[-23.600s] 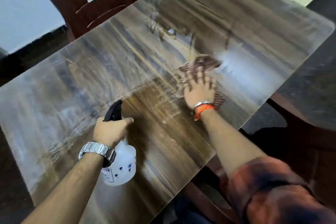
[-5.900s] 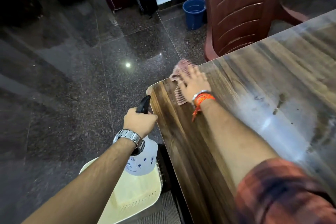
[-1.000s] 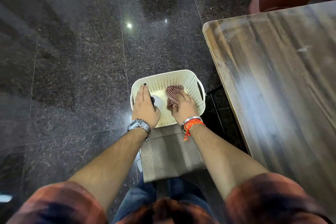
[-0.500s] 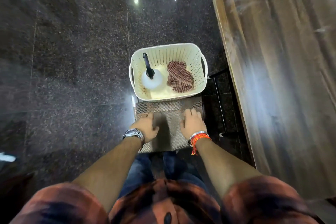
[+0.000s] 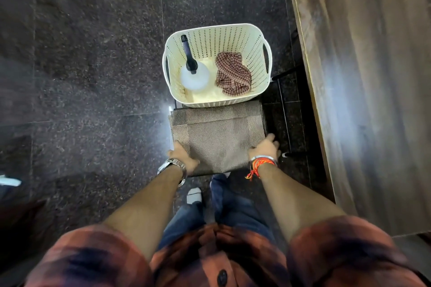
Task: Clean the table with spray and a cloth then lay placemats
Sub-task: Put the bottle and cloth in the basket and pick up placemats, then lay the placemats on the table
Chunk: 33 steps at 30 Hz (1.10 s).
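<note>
Hands shifted within the last second from basket [image 5: 261,91] to placemats [image 5: 217,137]: left hand [image 5: 184,158] and right hand [image 5: 264,147] gripping opposite side edges, fingers curled under, spray bottle [image 5: 193,74] and cloth [image 5: 232,72] stowed; cleaning judged finished, tabletop [image 5: 373,77] ready for laying.

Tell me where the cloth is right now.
In the head view the cloth lies crumpled in the right half of the white basket on the floor, beside the spray bottle, just beyond the placemats.
</note>
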Available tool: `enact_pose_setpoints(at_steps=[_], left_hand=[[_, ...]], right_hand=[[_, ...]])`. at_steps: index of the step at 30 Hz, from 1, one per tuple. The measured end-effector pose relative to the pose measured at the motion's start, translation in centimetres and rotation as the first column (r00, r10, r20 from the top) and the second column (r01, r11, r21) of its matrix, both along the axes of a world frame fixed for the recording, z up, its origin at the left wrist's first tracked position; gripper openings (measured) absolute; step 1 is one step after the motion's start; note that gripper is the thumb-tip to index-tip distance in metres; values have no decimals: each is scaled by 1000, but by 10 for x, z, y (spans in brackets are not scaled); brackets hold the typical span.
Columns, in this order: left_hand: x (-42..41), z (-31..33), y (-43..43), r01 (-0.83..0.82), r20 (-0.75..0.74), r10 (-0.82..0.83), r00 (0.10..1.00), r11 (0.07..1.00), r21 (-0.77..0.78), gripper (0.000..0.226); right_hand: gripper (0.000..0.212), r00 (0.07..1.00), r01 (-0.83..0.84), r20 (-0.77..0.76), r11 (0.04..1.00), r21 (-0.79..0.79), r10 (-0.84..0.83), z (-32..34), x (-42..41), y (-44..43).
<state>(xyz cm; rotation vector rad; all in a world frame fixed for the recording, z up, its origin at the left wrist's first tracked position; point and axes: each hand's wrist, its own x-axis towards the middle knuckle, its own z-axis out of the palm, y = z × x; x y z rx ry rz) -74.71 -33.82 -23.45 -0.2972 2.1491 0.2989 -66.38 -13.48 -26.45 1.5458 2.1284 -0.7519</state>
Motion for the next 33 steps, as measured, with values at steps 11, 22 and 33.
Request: enact_pose_setpoints(at_steps=[11,22,33], left_hand=[[11,72,49,375,-247,-325,913,907,192,31],[32,204,77,703,-669,-404,624,663,256,8],[61,338,175,831,-851,-299,432,499,247,20]], right_hand=[[37,923,-329,-121,911,248,366,68,-8,-43],[24,912,8,-403,977,214,81,227,31,-9],[43,550,-115,-810,942,-316,-204,299,174,126]])
